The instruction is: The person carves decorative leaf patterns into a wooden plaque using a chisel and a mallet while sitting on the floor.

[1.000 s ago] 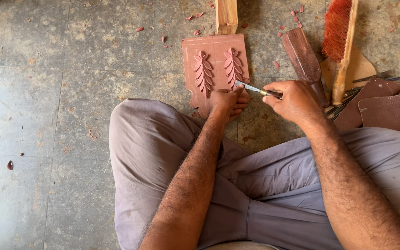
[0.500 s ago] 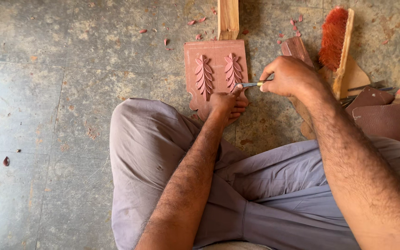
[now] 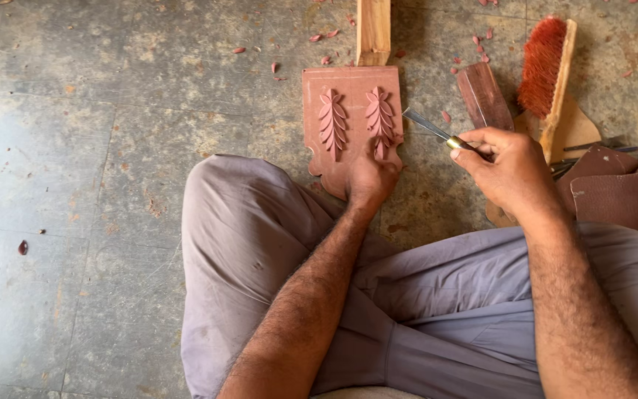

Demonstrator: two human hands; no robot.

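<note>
A reddish wood panel (image 3: 348, 89) carved with two leaf sprigs lies on the floor in front of my crossed legs. My left hand (image 3: 371, 176) rests flat on its near right corner, fingers touching the right leaf carving. My right hand (image 3: 507, 170) grips a chisel (image 3: 428, 126) with a brass ferrule; its metal blade points left, its tip just off the panel's right edge.
A pale wood strip (image 3: 374, 29) butts against the panel's far edge. To the right lie a dark wood block (image 3: 483, 92), a brush with orange bristles (image 3: 544, 63), brown scraps (image 3: 618, 192) and other tools. Red wood chips scatter over the grey stone floor (image 3: 97, 148).
My right hand has drawn back to the right, taking the chisel tip off the right leaf carving. My left hand stays on the panel.
</note>
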